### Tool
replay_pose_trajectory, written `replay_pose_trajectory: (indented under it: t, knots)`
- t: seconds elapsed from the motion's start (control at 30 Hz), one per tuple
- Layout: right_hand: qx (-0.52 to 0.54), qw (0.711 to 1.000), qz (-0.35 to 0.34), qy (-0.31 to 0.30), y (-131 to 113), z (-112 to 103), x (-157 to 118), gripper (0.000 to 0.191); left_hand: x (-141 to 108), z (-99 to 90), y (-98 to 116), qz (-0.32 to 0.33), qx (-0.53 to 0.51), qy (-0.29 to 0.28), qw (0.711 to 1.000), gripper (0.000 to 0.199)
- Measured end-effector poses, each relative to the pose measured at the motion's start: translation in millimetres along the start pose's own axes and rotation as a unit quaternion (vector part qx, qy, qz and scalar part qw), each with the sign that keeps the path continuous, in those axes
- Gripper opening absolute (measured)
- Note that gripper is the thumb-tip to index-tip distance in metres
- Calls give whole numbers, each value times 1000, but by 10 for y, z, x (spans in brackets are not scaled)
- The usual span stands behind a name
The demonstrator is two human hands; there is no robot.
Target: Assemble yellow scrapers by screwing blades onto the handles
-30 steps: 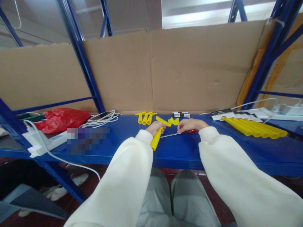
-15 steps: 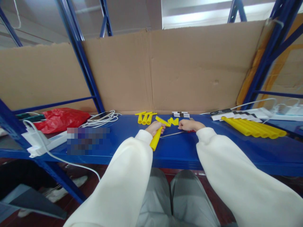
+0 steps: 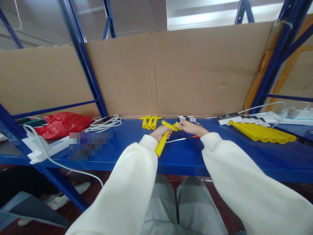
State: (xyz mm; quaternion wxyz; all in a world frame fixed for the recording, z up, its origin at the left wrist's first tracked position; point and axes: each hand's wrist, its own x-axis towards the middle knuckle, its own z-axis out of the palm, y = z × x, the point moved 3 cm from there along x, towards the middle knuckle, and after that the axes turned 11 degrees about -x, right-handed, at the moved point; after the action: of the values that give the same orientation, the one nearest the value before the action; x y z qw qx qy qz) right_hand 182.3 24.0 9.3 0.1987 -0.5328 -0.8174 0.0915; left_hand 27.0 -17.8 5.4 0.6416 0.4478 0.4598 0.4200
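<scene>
R hand [image 3: 187, 126] has just shifted L, off the spot above the driver [image 3: 196, 137], and its fingertips are now at the small yellow bits [image 3: 176, 125]; the R one is no longer visible, prob. behind the fingers. Driver's red grip shows more now. My read: focus is on the bits atm, driver parked. L hand [image 3: 160, 132] unchanged, fingers wrapped firmly round the yellow T [image 3: 160, 147], stem twd the person, head tilted, its far end just beside the bits. R fingers are pinched together; can't tell if they've actually got a bit. So T is in L hand, bits sit between T's head and R hand, driver lies on the bench [image 3: 215, 158] below R wrist, tip near T's stem.
</scene>
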Motion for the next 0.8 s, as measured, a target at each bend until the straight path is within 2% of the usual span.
replay_pose_trajectory:
  t: [0.2, 0.43, 0.67, 0.8]
  knots:
    - [-11, 1000, 6, 2, -43, 51, 24, 28, -21, 35, 5, -1, 1, 0, 1000, 22]
    - [-30, 999, -28, -15, -68, 78, 42, 26, -7, 55, 6, -13, -6, -10, 1000, 16]
    - [-28, 1000, -7, 6, -74, 73, 34, 23, 3, 53, 3, -11, -11, -13, 1000, 17]
    - [-31, 999, -13, -5, -94, 86, 46, 26, -19, 71, 14, -14, -5, -9, 1000, 16]
